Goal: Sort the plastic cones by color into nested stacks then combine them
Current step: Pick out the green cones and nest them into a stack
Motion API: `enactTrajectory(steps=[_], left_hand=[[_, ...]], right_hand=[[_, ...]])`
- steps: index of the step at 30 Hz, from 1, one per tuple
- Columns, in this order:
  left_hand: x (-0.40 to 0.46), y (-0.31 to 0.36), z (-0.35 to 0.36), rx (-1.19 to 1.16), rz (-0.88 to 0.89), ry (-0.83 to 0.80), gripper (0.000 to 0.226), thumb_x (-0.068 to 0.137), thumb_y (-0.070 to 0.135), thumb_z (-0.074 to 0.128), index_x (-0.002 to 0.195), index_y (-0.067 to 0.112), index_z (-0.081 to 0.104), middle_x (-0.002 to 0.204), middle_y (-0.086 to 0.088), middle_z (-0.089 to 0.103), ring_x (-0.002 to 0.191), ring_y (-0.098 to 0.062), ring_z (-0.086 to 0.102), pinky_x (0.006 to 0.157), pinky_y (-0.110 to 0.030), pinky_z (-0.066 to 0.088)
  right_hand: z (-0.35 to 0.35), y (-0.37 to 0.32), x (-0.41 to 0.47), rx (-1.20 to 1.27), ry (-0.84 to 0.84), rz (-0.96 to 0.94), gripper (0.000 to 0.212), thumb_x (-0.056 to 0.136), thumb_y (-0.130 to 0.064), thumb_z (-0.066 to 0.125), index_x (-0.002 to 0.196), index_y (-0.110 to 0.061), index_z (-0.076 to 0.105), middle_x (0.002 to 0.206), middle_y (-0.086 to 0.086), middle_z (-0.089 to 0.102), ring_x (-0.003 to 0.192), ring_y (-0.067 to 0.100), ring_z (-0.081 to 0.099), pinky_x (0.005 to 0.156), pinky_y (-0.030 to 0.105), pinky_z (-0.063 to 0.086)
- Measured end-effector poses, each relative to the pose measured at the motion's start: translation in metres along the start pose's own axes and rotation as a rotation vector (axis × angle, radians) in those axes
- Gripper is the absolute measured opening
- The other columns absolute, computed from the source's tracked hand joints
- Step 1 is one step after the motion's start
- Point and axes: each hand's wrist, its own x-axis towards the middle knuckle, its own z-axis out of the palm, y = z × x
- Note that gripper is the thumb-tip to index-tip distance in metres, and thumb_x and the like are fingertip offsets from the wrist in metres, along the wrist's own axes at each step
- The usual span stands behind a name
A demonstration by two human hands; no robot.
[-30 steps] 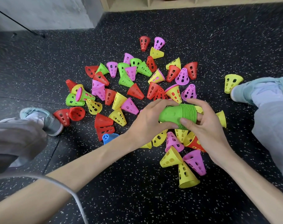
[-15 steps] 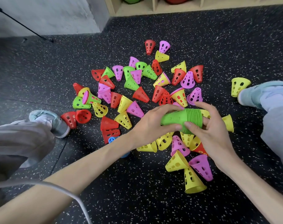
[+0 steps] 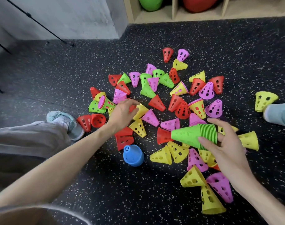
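1. Right hand (image 3: 226, 143): grasps the green stack (image 3: 195, 135) at its wide end, thumb under the rims and fingers over the top. The stack is held clear of the floor (image 3: 57, 70).
2. Stack axis: roughly horizontal, narrow tip pointing toward the person's left, open rims facing right into the palm.
3. Left hand (image 3: 122, 114): extended over the left part of the scattered pile, fingers bent downward among the cones. Whether it has closed on a cone cannot be determined; its fingertips are partly hidden.
4. Nearest loose green cone (image 3: 147, 91): lies beyond and to the right of the left hand, on its side. Further green cones (image 3: 166, 80) lie behind it, and one green cone (image 3: 96, 107) lies just left of the left hand.
5. Deciding relation: all loose green cones lie on the left-hand side, well apart from the right hand. The left hand is judged the nearer collector; the right hand presents the stack.
6. Judgement: each collected cone must be turned so that its open rim passes over the stack tip.
7. Remaining red, yellow and pink cones are unsorted; a blue cone (image 3: 133, 155) stands near the forearms.
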Motion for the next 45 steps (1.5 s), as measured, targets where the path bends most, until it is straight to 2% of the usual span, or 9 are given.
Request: enactTrajectory(steps=[6,11,17,20,23,26,32,40,45], left_hand=[[-0.002,-0.073,-0.006,0.235,-0.127,0.097,0.027,0.097,0.026,0.066,0.122,0.019,0.068,0.135,-0.008,0.058,0.125,-0.035,0.052,0.104,-0.050,0.045],[-0.004,-0.116,-0.016,0.243,-0.254,0.158,0.048,0.095,0.027,0.070,0.138,0.014,0.056,0.140,-0.019,0.051,0.125,-0.042,0.051,0.103,-0.053,0.045],[0.010,-0.143,-0.020,0.012,-0.380,0.211,0.044,0.095,0.027,0.071,0.133,0.015,0.053,0.117,-0.008,0.068,0.106,-0.029,0.064,0.087,-0.043,0.053],[0.020,-0.149,-0.021,-0.026,-0.433,0.212,0.049,0.090,0.026,0.076,0.132,0.020,0.052,0.105,-0.005,0.072,0.097,-0.030,0.066,0.081,-0.042,0.053],[0.027,-0.151,-0.020,-0.050,-0.387,0.144,0.068,0.092,0.025,0.076,0.149,0.024,0.039,0.089,-0.001,0.068,0.082,-0.025,0.063,0.072,-0.040,0.050],[0.028,-0.157,-0.021,-0.082,-0.359,0.118,0.074,0.091,0.028,0.077,0.153,0.025,0.038,0.087,-0.001,0.063,0.084,-0.026,0.062,0.076,-0.043,0.053],[0.020,-0.175,-0.029,0.155,-0.334,0.068,0.064,0.080,0.051,0.081,0.131,0.019,0.060,0.137,-0.012,0.049,0.122,-0.035,0.048,0.101,-0.048,0.047],[0.003,-0.183,-0.028,-0.077,-0.457,0.041,0.050,0.080,0.045,0.081,0.101,0.018,0.046,0.092,0.001,0.063,0.085,-0.021,0.060,0.064,-0.035,0.041],[-0.016,-0.169,-0.035,-0.196,-0.530,0.090,0.039,0.081,0.030,0.082,0.092,0.012,0.050,0.078,0.007,0.058,0.084,-0.021,0.056,0.068,-0.035,0.040]], right_hand=[[0.017,0.000,0.004,-0.067,-0.038,0.057,0.057,0.086,-0.023,0.075,0.127,-0.053,0.049,0.125,-0.008,0.070,0.114,0.011,0.067,0.106,0.043,0.049],[0.034,-0.009,0.005,-0.104,-0.073,0.086,0.055,0.083,-0.023,0.075,0.118,-0.058,0.050,0.112,-0.019,0.070,0.097,-0.006,0.069,0.091,0.025,0.047],[0.054,-0.020,0.003,-0.142,-0.122,0.163,0.066,0.074,-0.045,0.076,0.130,-0.062,0.046,0.138,-0.010,0.064,0.124,0.019,0.062,0.112,0.060,0.040],[0.066,-0.024,0.007,-0.091,-0.121,0.159,0.059,0.082,-0.018,0.076,0.126,-0.051,0.053,0.107,-0.022,0.075,0.102,-0.005,0.068,0.105,0.038,0.047],[0.077,-0.030,0.010,-0.087,-0.115,0.170,0.057,0.084,-0.004,0.074,0.127,-0.037,0.055,0.082,-0.051,0.061,0.080,-0.031,0.056,0.080,0.013,0.037],[0.086,-0.035,0.014,-0.082,-0.109,0.169,0.056,0.085,-0.004,0.073,0.128,-0.036,0.054,0.077,-0.056,0.055,0.077,-0.034,0.051,0.083,0.013,0.034],[0.105,-0.040,0.020,-0.144,-0.173,0.087,0.055,0.087,-0.008,0.073,0.120,-0.046,0.051,0.085,-0.044,0.066,0.086,-0.026,0.059,0.080,0.009,0.035],[0.123,-0.052,0.027,-0.243,-0.179,0.039,0.058,0.086,-0.029,0.076,0.126,-0.060,0.050,0.118,-0.012,0.073,0.118,0.016,0.064,0.110,0.050,0.045],[0.142,-0.075,0.034,-0.198,-0.199,-0.071,0.055,0.091,-0.015,0.073,0.127,-0.049,0.050,0.099,-0.022,0.075,0.092,-0.004,0.070,0.087,0.026,0.051]])
